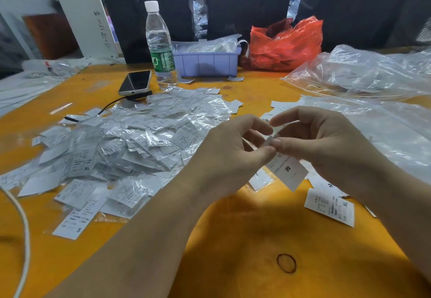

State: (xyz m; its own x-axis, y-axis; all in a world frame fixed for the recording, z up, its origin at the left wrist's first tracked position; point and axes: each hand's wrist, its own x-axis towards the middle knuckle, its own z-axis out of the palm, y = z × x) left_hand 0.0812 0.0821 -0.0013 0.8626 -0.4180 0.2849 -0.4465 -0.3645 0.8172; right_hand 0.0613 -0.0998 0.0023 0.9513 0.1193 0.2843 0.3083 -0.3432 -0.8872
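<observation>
A white size label marked "M" [289,171] hangs between my two hands above the yellow table [245,239]. My left hand [224,155] pinches its upper end with thumb and fingers. My right hand [326,143] pinches the same end from the other side, its thumb tip touching my left thumb. A large heap of small clear bags with labels [130,143] lies to the left of my hands. Loose labels, one marked "XL" [331,206], lie to the right under my right forearm.
A water bottle [159,45], a phone [135,82] with a black cable, a lilac plastic bin [207,63] and a red plastic bag [284,43] stand at the back. Big clear plastic bags [363,73] cover the right side. A white cord [24,234] runs down the left edge.
</observation>
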